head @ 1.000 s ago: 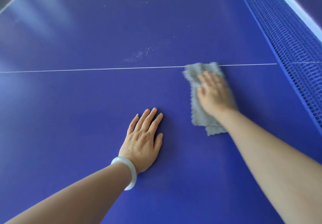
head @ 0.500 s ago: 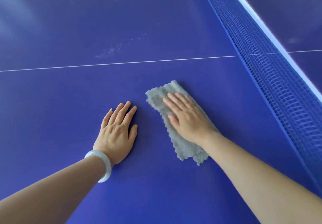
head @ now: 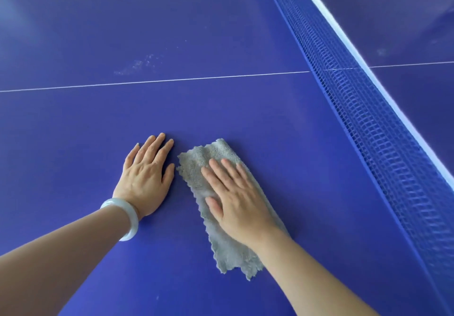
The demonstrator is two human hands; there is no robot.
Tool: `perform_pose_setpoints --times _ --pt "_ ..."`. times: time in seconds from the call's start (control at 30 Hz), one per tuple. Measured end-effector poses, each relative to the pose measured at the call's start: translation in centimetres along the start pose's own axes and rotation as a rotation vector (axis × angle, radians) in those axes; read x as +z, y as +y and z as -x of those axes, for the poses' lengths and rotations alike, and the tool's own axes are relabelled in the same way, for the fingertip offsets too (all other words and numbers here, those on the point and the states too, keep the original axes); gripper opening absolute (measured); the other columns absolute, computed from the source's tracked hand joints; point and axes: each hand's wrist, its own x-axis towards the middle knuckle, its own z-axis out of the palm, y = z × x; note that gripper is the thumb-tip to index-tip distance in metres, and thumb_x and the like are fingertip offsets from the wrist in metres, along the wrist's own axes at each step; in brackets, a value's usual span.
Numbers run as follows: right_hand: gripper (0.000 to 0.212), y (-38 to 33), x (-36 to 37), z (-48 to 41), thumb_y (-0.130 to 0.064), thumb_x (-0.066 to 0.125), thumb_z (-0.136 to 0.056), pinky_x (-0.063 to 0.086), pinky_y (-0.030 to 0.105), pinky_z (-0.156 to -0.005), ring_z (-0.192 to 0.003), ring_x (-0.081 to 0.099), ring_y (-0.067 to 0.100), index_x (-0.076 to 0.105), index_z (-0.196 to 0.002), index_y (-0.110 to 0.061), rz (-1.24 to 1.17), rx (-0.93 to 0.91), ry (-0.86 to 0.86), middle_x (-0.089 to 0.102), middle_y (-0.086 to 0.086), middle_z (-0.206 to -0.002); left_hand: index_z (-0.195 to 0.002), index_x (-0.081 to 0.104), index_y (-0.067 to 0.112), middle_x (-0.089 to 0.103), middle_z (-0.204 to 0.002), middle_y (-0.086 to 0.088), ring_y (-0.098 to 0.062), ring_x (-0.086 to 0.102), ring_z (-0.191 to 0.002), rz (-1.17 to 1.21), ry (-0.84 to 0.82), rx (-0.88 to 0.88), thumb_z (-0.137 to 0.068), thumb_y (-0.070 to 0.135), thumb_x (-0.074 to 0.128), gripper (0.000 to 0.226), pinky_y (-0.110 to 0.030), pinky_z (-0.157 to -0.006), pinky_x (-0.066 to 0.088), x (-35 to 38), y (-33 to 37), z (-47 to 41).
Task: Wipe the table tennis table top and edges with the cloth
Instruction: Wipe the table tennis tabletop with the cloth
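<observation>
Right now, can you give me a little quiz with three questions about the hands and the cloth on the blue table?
1. True or false: the left hand lies flat on the bare table top, beside the cloth and not on it.
2. Pick one. The right hand: A lifts the cloth into the air; B presses flat on the cloth; C is curled in a fist.
3. Fill the gap: seen from the hands, the pale dusty smudge lies on the ___ side of the white line.

Key: 1 true; 2 B; 3 far.
</observation>
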Motion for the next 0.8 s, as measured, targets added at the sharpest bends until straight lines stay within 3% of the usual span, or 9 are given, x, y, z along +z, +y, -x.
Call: perform_pose_setpoints --times 0.03,0.13,0.2,0.33,0.4,0.53,0.7,0.8 --pt "0.057 2.2 -0.5 0.7 -0.041 0.029 -0.104 0.013 0.044 -0.124 -0.153 0.012 0.02 0.027 -0.157 -0.021 0.023 0.06 0.005 0.021 0.0 -0.165 -0.156 0.027 0.021 0.02 -0.164 0.002 -0.017 0.013 -0.152 0.008 0.004 0.001 -0.095 0.05 0.012 0.069 -0.039 -0.124 0.005 0.0 -0.1 0.0" --pt "0.06 8.8 -2.1 1.8 -0.043 0.02 -0.104 0.008 0.043 -0.125 -0.154 0.008 0.022 0.016 -0.159 -0.019 0.125 0.555 0.037 0.013 0.004 -0.166 -0.156 0.028 0.02 0.02 -0.164 0.001 -0.018 0.013 -0.152 0.017 0.018 0.012 -0.097 0.045 0.016 0.065 -0.039 -0.124 0.005 0.3 0.1 0.2" --pt "0.062 10.0 -2.3 1.5 -0.042 0.019 -0.103 0.006 0.043 -0.125 -0.154 0.007 0.023 0.013 -0.16 -0.018 0.122 0.707 0.021 0.011 0.005 -0.167 -0.156 0.028 0.018 0.02 -0.164 -0.001 -0.02 0.013 -0.152 0.023 0.031 0.013 -0.101 0.04 0.021 0.06 -0.039 -0.124 0.004 0.4 0.2 0.3" --pt "0.061 9.1 -2.4 1.0 -0.04 0.021 -0.104 0.004 0.042 -0.125 -0.154 0.006 0.023 0.01 -0.16 -0.018 0.103 0.703 0.008 0.009 0.004 -0.167 -0.147 0.042 0.001 0.035 -0.156 -0.017 -0.035 0.029 -0.147 0.049 0.058 -0.033 -0.101 0.024 0.029 0.053 -0.046 -0.122 0.019 -0.4 2.1 1.7" --pt "0.061 9.5 -2.6 1.1 -0.039 0.022 -0.104 0.004 0.043 -0.125 -0.154 0.005 0.023 0.01 -0.16 -0.018 0.098 0.711 -0.002 0.008 0.005 -0.167 -0.143 0.046 -0.002 0.039 -0.153 -0.021 -0.04 0.033 -0.144 0.047 0.038 0.014 -0.097 0.025 0.032 0.055 -0.051 -0.119 0.025 0.2 5.3 3.8" --pt "0.061 9.3 -2.4 0.9 -0.04 0.025 -0.104 0.005 0.044 -0.125 -0.154 0.006 0.025 0.014 -0.159 -0.017 0.091 0.673 -0.005 0.011 0.006 -0.167 -0.155 0.023 0.005 0.017 -0.163 -0.013 -0.029 0.011 -0.152 0.004 -0.029 -0.029 -0.098 0.032 0.011 0.065 -0.049 -0.124 0.01 2.2 9.7 6.8" --pt "0.061 8.4 -2.3 0.9 -0.039 0.022 -0.104 0.002 0.047 -0.124 -0.154 0.002 0.027 0.009 -0.16 -0.015 0.08 0.711 0.0 0.006 0.008 -0.167 -0.158 0.006 0.012 -0.001 -0.166 -0.003 -0.019 -0.008 -0.153 -0.034 -0.028 -0.059 -0.097 0.05 0.002 0.072 -0.042 -0.123 -0.007 2.7 9.5 6.6" --pt "0.061 2.7 -0.9 3.0 -0.037 0.023 -0.104 0.006 0.049 -0.124 -0.154 0.003 0.027 0.014 -0.159 -0.013 0.013 0.454 0.025 0.009 0.009 -0.167 -0.158 0.009 0.012 0.0 -0.166 -0.003 -0.017 -0.008 -0.152 -0.029 -0.032 -0.06 -0.096 0.052 0.002 0.075 -0.04 -0.123 -0.009 2.7 9.4 6.6"
